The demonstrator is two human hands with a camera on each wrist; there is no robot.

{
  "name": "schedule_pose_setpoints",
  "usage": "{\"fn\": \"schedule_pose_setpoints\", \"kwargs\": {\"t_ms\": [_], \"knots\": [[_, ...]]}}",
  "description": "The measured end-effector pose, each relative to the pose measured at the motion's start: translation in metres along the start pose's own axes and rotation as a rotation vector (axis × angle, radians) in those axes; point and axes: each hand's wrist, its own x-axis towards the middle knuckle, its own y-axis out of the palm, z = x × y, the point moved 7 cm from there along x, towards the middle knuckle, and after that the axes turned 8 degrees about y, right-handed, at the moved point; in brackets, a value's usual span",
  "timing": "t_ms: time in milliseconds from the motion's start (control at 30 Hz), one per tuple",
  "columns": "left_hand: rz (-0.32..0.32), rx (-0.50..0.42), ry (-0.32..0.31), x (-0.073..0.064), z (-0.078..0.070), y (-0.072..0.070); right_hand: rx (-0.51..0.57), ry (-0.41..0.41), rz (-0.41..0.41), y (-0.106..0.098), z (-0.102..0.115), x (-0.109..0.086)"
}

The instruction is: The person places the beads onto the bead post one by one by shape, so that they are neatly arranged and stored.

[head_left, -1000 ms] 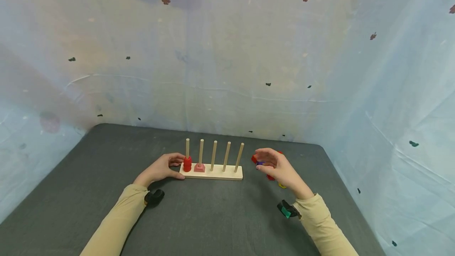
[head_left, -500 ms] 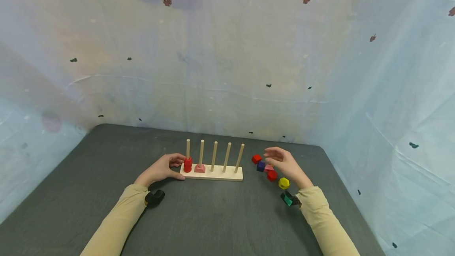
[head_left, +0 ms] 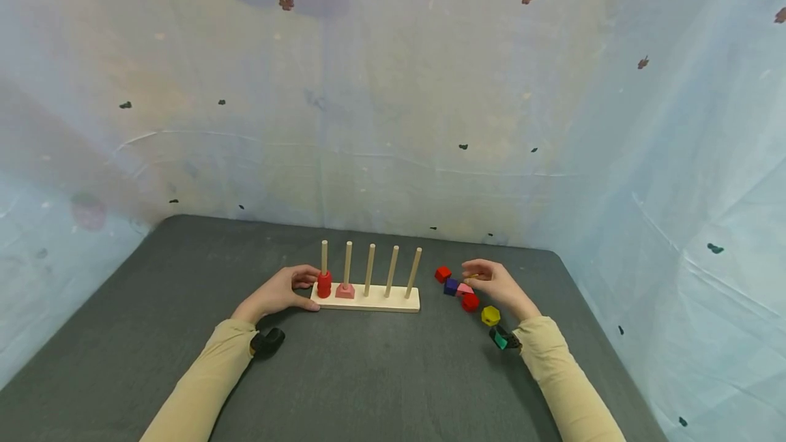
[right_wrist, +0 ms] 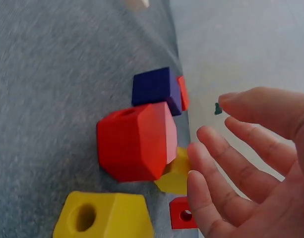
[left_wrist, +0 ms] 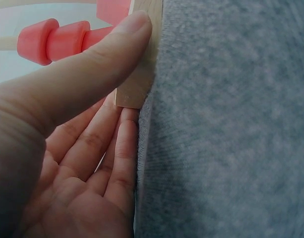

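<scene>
Five pegs rise from the wooden base (head_left: 381,301), which stretches away to the right of my left hand (head_left: 279,294). That hand grips the base's closest end, thumb (left_wrist: 99,59) to one side and fingers around the other. Just past its fingertips a red stack (head_left: 324,286) sits on the first peg, with a pink piece (head_left: 345,291) on the second; the three pegs farther off are bare.

My right hand (head_left: 496,286) looks released: fingers loosely extended, thumb well apart from them. Its fingertips are just beside a yellow block (right_wrist: 174,178); whether they touch it I cannot tell. A small red block with a hole (right_wrist: 176,214) lies by the little finger. Off to my thumb side sit a pink block (right_wrist: 168,136), a faceted red block (right_wrist: 122,146), a dark blue cube (head_left: 451,286) and, farthest left, a red cube (head_left: 443,274). A faceted yellow block (head_left: 490,316) lies closer to my wrist.

To do this reach well, I would judge, the left hand should press just enough to steady the base. The right should bring thumb and fingertips onto opposite faces of the yellow block, leave its hole uncovered, and lift straight up, so neighbouring blocks aren't knocked.
</scene>
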Motion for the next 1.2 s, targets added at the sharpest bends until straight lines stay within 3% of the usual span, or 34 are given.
{"fn": "schedule_pose_setpoints", "kwargs": {"t_ms": [367,733,933,1200], "knots": [[0.001,0.001,0.005,0.000,0.002,0.001,-0.264,-0.082,-0.024,0.003,0.001,0.001],[0.003,0.004,0.009,0.001,0.002,0.001,-0.349,-0.060,-0.053,0.009,-0.001,0.005],[0.003,0.000,0.015,0.001,0.002,0.000,-0.356,-0.006,-0.064,0.012,-0.006,0.007],[0.005,0.001,0.023,0.000,0.001,0.001,-0.318,0.007,-0.070,0.013,-0.008,0.008]]}}
